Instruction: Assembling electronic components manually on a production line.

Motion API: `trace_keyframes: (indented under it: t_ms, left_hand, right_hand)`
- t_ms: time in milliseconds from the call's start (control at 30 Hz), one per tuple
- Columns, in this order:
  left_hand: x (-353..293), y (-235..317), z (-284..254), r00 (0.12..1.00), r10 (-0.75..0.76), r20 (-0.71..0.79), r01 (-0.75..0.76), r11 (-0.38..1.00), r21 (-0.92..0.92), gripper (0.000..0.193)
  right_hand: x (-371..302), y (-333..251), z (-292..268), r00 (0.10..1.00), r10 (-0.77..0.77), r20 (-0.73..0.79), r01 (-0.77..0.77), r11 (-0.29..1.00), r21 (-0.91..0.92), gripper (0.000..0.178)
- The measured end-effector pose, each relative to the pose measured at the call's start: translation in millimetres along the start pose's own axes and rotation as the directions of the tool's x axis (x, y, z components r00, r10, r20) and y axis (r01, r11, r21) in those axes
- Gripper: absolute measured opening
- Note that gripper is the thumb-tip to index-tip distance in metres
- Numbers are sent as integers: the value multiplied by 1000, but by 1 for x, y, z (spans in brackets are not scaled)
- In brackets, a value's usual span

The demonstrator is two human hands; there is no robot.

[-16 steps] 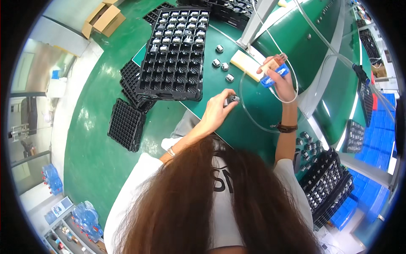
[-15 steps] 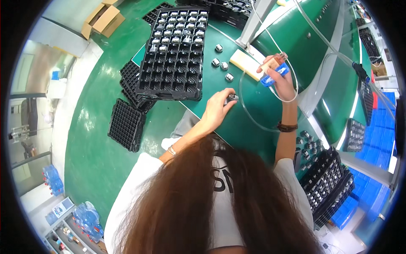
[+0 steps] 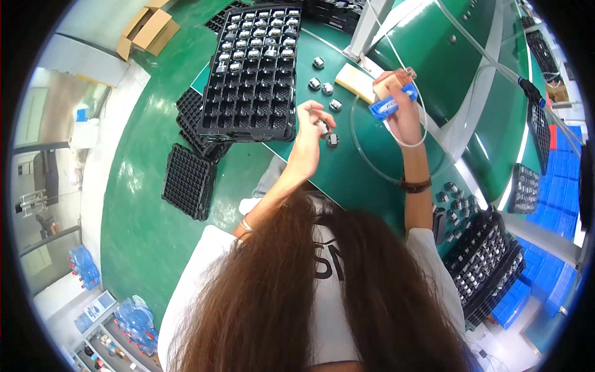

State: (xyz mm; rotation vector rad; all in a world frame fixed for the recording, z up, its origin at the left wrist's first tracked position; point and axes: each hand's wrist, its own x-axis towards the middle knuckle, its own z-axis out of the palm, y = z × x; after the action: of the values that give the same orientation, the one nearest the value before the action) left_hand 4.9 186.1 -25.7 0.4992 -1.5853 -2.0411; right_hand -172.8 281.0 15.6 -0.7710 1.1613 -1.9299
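Observation:
My left hand (image 3: 310, 127) hovers over the green table (image 3: 347, 173) with its fingers pinched on a small metal part (image 3: 322, 128); another small part (image 3: 333, 140) lies on the table just beside it. My right hand (image 3: 396, 102) is raised further right and grips a blue tool (image 3: 389, 105) joined to a clear hose (image 3: 372, 158) that loops across the table. A black compartment tray (image 3: 251, 74) holding several shiny metal parts stands to the left of my left hand. A few loose parts (image 3: 322, 84) lie between the tray and a pale block (image 3: 354, 82).
Empty black trays (image 3: 189, 180) are stacked on the green floor at the left. More black trays (image 3: 483, 260) with parts sit at the right, loose parts (image 3: 452, 195) beside them. Cardboard boxes (image 3: 149, 31) lie far left. Blue crates (image 3: 558, 186) line the right edge.
My left hand has moved up and away from me toward the tray with the small part in its fingers. My right hand has kept the blue tool in nearly the same place.

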Motion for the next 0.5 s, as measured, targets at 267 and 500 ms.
trace_keyframes:
  t_ms: [267, 500]
  left_hand:
    - [5, 52, 5, 968, -164, 191, 184, 979, -90, 34]
    - [9, 51, 9, 933, -301, 197, 359, 806, -471, 31]
  right_hand:
    - [-20, -14, 25, 999, -25, -48, 17, 987, -160, 16]
    - [-21, -13, 27, 999, 12, -34, -18, 983, -183, 18]
